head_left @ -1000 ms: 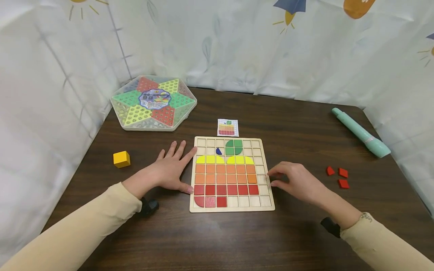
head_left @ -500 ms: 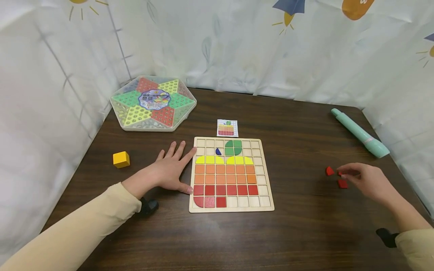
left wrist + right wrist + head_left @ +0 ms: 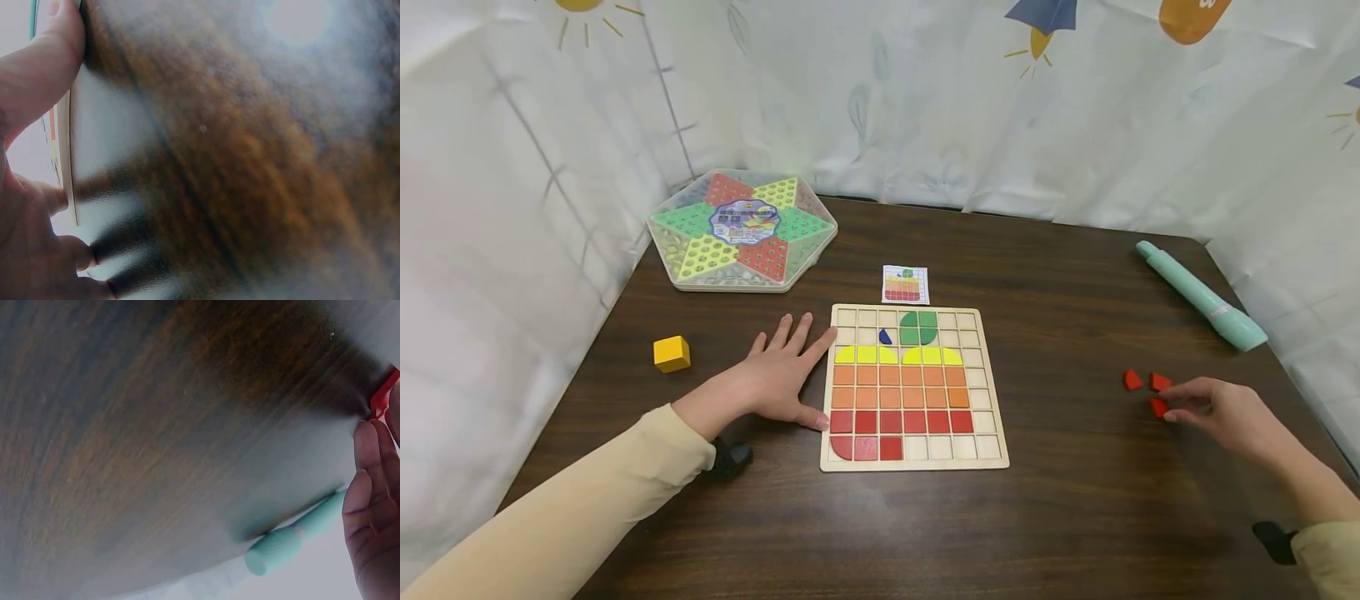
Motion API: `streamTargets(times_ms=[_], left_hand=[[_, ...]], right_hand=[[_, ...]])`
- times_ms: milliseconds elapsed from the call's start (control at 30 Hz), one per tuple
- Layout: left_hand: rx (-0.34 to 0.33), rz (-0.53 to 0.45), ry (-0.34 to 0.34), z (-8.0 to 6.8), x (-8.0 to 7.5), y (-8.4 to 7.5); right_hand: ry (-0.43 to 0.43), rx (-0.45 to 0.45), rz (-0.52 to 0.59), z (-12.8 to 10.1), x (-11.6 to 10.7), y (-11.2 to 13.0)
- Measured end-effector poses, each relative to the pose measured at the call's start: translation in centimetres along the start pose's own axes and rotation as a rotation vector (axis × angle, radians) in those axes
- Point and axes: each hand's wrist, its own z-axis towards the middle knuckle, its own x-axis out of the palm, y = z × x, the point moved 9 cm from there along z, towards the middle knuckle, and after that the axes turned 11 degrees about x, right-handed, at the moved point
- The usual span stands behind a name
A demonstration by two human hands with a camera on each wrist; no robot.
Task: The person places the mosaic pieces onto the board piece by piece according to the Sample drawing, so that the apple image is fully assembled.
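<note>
On the dark table lies a wooden grid board [image 3: 913, 462] filled partly with green, blue, yellow, orange and red tiles. My left hand [image 3: 778, 379] rests at its left edge, fingers spread, thumb and little finger at the rim. Far to the right, my right hand [image 3: 1228, 417] has thumb and fingertips at a red square tile [image 3: 1159, 407], pinching its edge. The right wrist view shows red [image 3: 380, 400] at those fingertips, cut off by the frame. Another red square tile [image 3: 1160, 382] and a red quarter-round tile [image 3: 1132, 380] lie just beyond.
A small picture card [image 3: 906, 285] lies behind the board. At the back left is a hexagonal Chinese checkers box [image 3: 741, 229]. A yellow block [image 3: 672, 354] sits left of my left hand. A mint-green tube-shaped object [image 3: 1198, 293] lies at the back right.
My right hand has gone from the board's right edge out to the loose red tiles, then slightly toward me, from the farther square to the nearer one. The left hand has stayed in place.
</note>
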Motion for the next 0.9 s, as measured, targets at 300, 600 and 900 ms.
streamTargets(times_ms=[300,600,900], left_hand=[[-0.018,0.002,0.006,0.2,-0.1,-0.1],[0.000,0.006,0.014,0.6,0.1,-0.7],[-0.037,0.011,0.025,-0.2,0.1,-0.1]], right_hand=[[0.018,0.022,-0.073,0.4,0.2,-0.4],[-0.018,0.025,-0.122,0.0,-0.2,-0.5],[-0.106,-0.056,-0.093,0.1,0.1,0.4]])
